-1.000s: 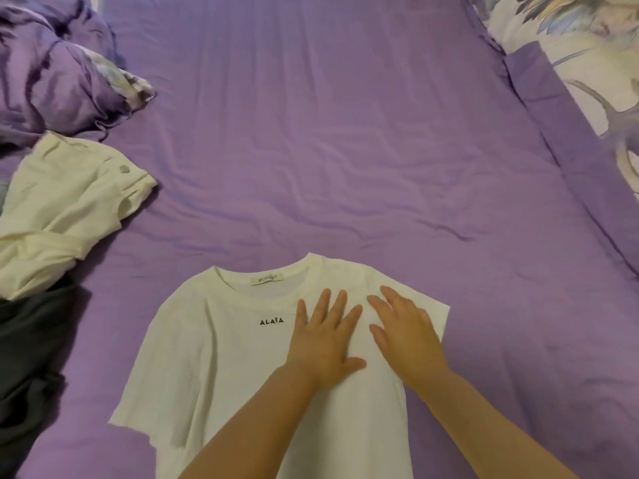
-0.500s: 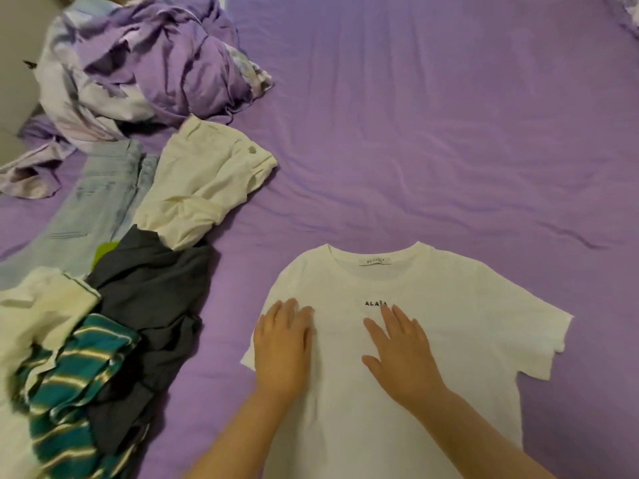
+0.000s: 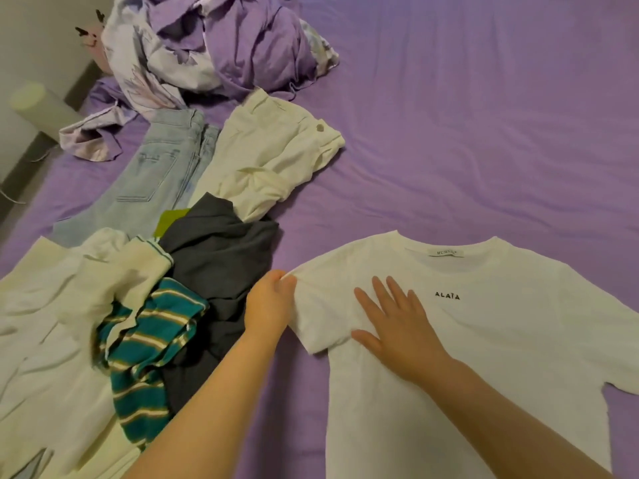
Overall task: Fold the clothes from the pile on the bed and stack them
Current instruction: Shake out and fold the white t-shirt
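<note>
A white T-shirt (image 3: pixel 484 340) with small black lettering lies front up, spread flat on the purple bed sheet (image 3: pixel 484 133). My left hand (image 3: pixel 269 305) pinches the edge of its left shoulder, fingers curled on the fabric. My right hand (image 3: pixel 394 323) presses flat on the shirt's chest, fingers spread. The pile of unfolded clothes lies to the left: a dark grey garment (image 3: pixel 221 257), a teal striped piece (image 3: pixel 148 357), cream garments (image 3: pixel 269 157) and light blue jeans (image 3: pixel 155 174).
A crumpled purple and floral duvet (image 3: pixel 214 43) sits at the back left. A wall and the bed's left edge (image 3: pixel 20 188) are at far left, with a pale cylinder (image 3: pixel 38 105) on the floor there.
The view swung left, bringing the clothes pile into sight. My left hand slid from the shirt's chest out to its left shoulder edge and took hold of it. My right hand stayed flat on the shirt.
</note>
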Motion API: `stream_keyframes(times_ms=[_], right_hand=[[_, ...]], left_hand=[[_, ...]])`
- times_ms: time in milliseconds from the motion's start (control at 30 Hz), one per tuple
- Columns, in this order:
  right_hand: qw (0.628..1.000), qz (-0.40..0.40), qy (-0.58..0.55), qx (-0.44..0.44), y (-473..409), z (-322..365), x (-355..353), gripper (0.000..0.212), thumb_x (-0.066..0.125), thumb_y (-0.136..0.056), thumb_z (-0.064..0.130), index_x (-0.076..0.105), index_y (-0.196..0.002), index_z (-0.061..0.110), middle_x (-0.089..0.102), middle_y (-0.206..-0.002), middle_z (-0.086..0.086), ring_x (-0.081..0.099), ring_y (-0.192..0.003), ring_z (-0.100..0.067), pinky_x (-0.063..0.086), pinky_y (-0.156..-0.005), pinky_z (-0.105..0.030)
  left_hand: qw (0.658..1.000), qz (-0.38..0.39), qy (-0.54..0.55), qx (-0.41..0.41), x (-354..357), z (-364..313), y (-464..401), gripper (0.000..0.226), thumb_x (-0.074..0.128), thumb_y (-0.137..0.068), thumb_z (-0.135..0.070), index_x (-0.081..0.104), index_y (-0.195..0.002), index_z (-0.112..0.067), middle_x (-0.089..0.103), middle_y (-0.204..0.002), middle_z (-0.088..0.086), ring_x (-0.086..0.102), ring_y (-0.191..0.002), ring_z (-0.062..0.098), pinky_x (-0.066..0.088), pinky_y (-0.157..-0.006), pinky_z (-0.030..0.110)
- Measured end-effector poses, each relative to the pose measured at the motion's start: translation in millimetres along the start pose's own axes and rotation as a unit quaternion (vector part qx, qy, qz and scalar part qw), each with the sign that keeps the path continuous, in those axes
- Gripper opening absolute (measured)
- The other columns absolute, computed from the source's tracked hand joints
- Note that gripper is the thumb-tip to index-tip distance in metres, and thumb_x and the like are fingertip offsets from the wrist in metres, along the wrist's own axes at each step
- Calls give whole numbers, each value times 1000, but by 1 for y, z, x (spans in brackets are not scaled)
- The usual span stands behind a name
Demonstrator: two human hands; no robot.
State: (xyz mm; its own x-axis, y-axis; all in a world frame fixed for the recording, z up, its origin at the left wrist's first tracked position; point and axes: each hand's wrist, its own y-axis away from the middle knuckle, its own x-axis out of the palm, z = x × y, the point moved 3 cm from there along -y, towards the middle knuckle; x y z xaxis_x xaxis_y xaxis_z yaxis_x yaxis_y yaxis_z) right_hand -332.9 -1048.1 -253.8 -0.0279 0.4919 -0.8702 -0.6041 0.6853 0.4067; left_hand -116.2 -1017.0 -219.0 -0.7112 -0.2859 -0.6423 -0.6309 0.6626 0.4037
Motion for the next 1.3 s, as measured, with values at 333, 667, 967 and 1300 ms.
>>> stream_keyframes(times_ms=[333,667,967,1300], right_hand=[[996,35,68,38,-48,24,15,93,16,-78,83,-19,-148,34,-27,-156,-8,-26,-142,-35,-10,-109,-63],[996,80,-13,24,-51,19,3,84,-5,-74,78,-7,-150,42,-24,-158,2,-29,-142,-24,-15,-112,-57],[997,-13,32,66,-46,26,25,83,16,-83,78,-17,-148,39,-23,-158,-3,-27,-142,-31,-15,-109,-61],[963,-126,-179,155,13,-22,-10,52,30,-102,37,21,-151,22,16,-160,-1,7,-148,-16,7,-118,-32]], left_hand=[[980,6,161,-118,14,27,-7,57,73,-82,-32,45,-126,-12,51,-113,2,53,-101,22,48,-88,35],[996,-43,70,19,0,21,-4,9,50,-91,-12,55,-84,-10,57,-76,-2,51,-71,16,42,-61,30],[977,3,184,-107,14,30,2,27,72,-83,-21,58,-104,-9,64,-97,4,62,-91,25,53,-86,42],[971,146,166,93,44,-44,52,24,47,-98,-42,63,-89,-27,67,-89,-5,65,-77,11,54,-76,36]])
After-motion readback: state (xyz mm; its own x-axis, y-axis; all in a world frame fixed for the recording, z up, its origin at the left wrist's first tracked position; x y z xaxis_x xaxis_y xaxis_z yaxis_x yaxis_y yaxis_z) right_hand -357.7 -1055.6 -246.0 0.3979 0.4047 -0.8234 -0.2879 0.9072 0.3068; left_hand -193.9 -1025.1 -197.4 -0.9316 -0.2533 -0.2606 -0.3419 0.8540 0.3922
